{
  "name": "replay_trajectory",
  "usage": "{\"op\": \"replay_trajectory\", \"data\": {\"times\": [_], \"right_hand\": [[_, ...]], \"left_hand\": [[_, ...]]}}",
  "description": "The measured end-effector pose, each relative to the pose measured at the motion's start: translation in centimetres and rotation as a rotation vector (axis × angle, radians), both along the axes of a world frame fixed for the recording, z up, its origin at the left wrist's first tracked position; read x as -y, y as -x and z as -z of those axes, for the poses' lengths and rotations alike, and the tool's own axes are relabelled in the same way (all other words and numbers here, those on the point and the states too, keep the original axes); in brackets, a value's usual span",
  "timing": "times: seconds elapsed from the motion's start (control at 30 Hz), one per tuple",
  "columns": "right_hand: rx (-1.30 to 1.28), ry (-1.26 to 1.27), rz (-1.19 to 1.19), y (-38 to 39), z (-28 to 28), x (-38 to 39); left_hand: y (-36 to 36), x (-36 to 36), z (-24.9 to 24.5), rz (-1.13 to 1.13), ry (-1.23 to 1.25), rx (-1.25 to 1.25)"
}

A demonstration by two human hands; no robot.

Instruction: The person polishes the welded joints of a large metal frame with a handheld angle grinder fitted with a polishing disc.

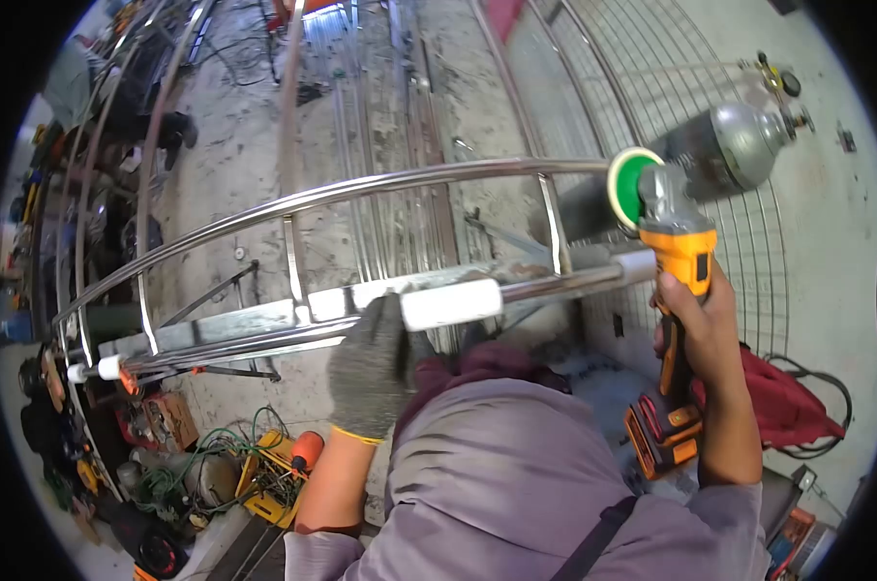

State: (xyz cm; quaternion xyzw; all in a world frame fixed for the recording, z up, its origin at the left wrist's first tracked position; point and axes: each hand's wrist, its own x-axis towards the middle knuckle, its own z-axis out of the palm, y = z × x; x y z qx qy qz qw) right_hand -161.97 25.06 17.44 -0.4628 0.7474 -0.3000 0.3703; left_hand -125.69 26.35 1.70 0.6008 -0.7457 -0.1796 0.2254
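Observation:
A polished steel railing frame (293, 198) runs across the view, with a curved top tube and a lower bar joined by short uprights. My left hand (369, 366), in a grey knit glove, grips the lower bar beside a white taped section (451, 303). My right hand (702, 324), bare, is shut on the handle of an orange cordless angle grinder (679, 254). Its green and white disc (632, 187) rests against the right end of the top tube. The grinder's battery (663, 435) hangs below my wrist.
A grey gas cylinder (719, 155) lies behind the grinder over a wire mesh panel (632, 77). More steel tubes (380, 87) lie on the concrete floor. Tools, cables and an orange case (264, 465) clutter the lower left. A red cloth (777, 402) is at right.

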Motion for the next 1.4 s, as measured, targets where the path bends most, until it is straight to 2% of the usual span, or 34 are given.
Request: {"op": "replay_trajectory", "data": {"times": [0.07, 0.1, 0.13, 0.17, 0.2, 0.23, 0.3, 0.33, 0.43, 0.57, 0.7, 0.73, 0.77, 0.83, 0.9, 0.97, 1.13, 1.23, 1.27, 1.4], "right_hand": [[0.008, 0.014, -0.004, -1.8, -0.5, 0.3], [0.023, 0.005, 0.011, -2.1, -0.5, 0.2], [0.034, 0.038, -0.010, -2.5, -0.4, 0.2], [0.038, 0.056, -0.021, -2.6, -0.2, 0.1], [0.058, 0.101, -0.039, -3.0, -0.1, 0.0], [0.142, 0.039, -0.027, -4.1, -1.7, 0.0], [0.111, 0.160, -0.137, -3.8, -1.0, 0.3], [0.072, 0.213, -0.181, -3.7, -0.4, 0.6], [0.179, 0.177, -0.198, -6.6, -2.6, 2.2], [0.307, 0.148, -0.239, -6.9, -3.0, 4.2], [0.384, 0.118, -0.335, -4.4, -2.3, 7.5], [0.434, 0.106, -0.409, -3.5, -2.4, 8.7], [0.458, 0.067, -0.446, -2.7, -2.8, 9.8], [0.461, 0.044, -0.518, 0.7, -0.8, 12.4], [0.487, -0.044, -0.551, 3.3, -0.2, 14.7], [0.631, -0.134, -0.625, 5.1, -1.2, 15.6], [0.650, -0.259, -0.792, 10.1, -0.9, 18.2], [0.690, -0.274, -0.844, 11.5, -0.7, 18.9], [0.694, -0.284, -0.852, 11.8, -0.9, 19.0], [0.708, -0.313, -0.874, 12.2, -1.2, 19.2]], "left_hand": [[-1.0, -0.2, 1.2, 0.094, 0.006, -0.059], [-0.7, -0.2, 0.2, 0.046, -0.077, -0.121], [-1.1, -0.2, 0.0, 0.032, 0.020, -0.241], [-1.4, -0.1, -1.2, -0.044, -0.105, -0.520], [-2.2, -0.2, -1.1, -0.106, -0.038, -0.593], [-3.4, 0.2, -3.1, -0.191, -0.165, -0.687], [-5.3, 0.9, -3.2, -0.349, -0.389, -1.432], [-6.9, 1.7, -1.5, -0.214, -0.271, -1.363], [-8.4, 4.1, -4.0, -0.260, -0.522, -1.878], [-7.3, 6.0, -4.7, -0.224, -0.425, -1.631], [-2.5, 8.2, -2.3, -0.181, -0.397, -1.926], [-0.6, 8.7, -2.6, -0.180, -0.307, -1.922], [1.2, 9.7, -2.8, -0.208, -0.358, -1.886], [6.1, 10.0, -3.4, -0.328, -0.272, -1.872], [10.5, 10.9, -3.1, -0.317, -0.241, -1.919], [15.1, 11.2, -4.0, -0.313, -0.188, -1.975], [22.7, 11.6, -4.5, -0.501, -0.083, -1.820], [24.0, 11.5, -4.3, -0.504, -0.049, -1.755], [24.7, 11.7, -4.9, -0.585, -0.058, -1.661], [25.2, 11.6, -6.3, -0.552, 0.062, -1.444]]}}
